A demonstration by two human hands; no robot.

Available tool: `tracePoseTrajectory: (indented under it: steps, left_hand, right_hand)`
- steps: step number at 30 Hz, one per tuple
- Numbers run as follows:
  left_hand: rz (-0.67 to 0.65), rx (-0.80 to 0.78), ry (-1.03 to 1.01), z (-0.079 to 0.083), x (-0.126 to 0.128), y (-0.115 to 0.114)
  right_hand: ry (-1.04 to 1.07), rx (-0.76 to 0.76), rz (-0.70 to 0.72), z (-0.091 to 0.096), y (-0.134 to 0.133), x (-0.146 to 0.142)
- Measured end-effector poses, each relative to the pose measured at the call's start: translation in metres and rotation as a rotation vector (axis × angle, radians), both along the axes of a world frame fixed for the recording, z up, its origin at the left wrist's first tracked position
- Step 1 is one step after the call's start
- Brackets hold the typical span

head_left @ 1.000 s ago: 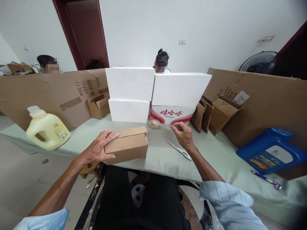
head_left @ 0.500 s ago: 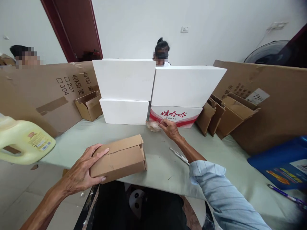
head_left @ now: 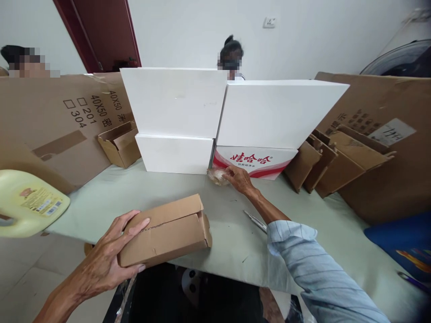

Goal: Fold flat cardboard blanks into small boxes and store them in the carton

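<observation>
My left hand [head_left: 112, 251] grips the left end of a closed brown cardboard box [head_left: 168, 231], thumb underneath and fingers on top. The box is tilted at the table's near edge, its flap seam facing up. Further out, my right hand [head_left: 239, 178] has its fingertips pinched at the right side of a crumpled, see-through plastic bundle [head_left: 218, 176]; whether it is a tape roll I cannot tell. This bundle lies against the foot of the stacked white boxes. Beside my right forearm rests a slim silver utility knife [head_left: 256, 220], partly covered by the sleeve.
Stacked white boxes [head_left: 173, 103] stand ahead, the lower right one a red-marked carton [head_left: 256, 161]. Open cardboard boxes [head_left: 350, 157] lean at right, another small box [head_left: 119, 143] at left. A yellow jug [head_left: 37, 204] and blue container [head_left: 400, 242] flank the table. Two people sit beyond.
The view has shifted slightly down and nearer. The left hand's cardboard box has turned a little and sits lower in the picture. My right hand stays at the plastic bundle.
</observation>
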State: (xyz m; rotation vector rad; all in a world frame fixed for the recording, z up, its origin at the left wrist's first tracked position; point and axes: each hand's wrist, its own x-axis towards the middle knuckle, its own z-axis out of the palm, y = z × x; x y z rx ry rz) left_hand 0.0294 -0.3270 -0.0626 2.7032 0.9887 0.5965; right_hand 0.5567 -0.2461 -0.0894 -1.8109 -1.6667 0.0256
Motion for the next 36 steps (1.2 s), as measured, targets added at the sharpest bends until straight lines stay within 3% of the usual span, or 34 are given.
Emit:
tracePoseTrajectory:
  steps: [14,21,27,36]
  left_hand:
    - [0.004,0.016,-0.003,-0.003,0.0,0.001]
    - [0.018,-0.001,0.016,-0.003,0.0,0.001]
    - [0.013,0.017,-0.01,-0.005,0.001,0.002]
    - [0.009,0.015,-0.013,-0.003,0.001,0.0]
  right_hand:
    - [0.044,-0.12,-0.082,-0.004,0.016,0.009]
    - [-0.061,-0.033,-0.109,-0.006,0.011,0.004]
    - [-0.379,0.128,0.041,-0.012,0.003,-0.007]
    - [-0.359,0.088,0.197,-0.02,0.011,-0.005]
